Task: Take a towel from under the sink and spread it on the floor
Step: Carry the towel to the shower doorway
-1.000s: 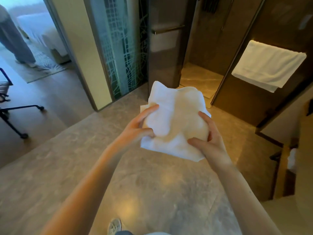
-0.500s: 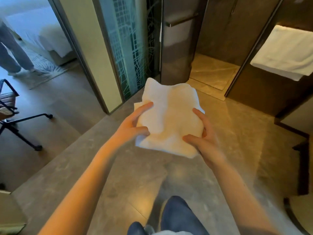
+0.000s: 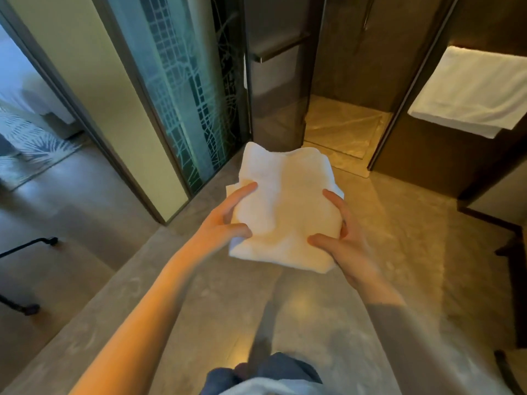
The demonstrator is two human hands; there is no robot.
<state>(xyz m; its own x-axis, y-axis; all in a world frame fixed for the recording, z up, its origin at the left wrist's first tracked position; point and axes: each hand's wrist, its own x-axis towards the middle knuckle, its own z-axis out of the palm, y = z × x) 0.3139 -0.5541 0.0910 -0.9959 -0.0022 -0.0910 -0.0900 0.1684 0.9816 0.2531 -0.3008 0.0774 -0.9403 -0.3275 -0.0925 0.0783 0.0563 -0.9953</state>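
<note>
A folded white towel (image 3: pixel 285 206) is being held in the air over the grey stone floor (image 3: pixel 199 309), out in front of the person at arm's length and not touching the ground. The left hand (image 3: pixel 225 223) is gripping its left edge, thumb lying on top and fingers curling beneath; the right hand (image 3: pixel 342 243) is clasping the right edge the same way — both are closed on the cloth, which is sagging a little between them. Past the towel a dark glass door (image 3: pixel 273 81) is standing beside the opening to a shower area with a paler floor. To the right, a second white towel (image 3: pixel 470 92) is hanging over a rail against a dark wall. To the left, a patterned glass panel (image 3: pixel 182 81) is standing next to a doorway — the room beyond it is blurred.
</note>
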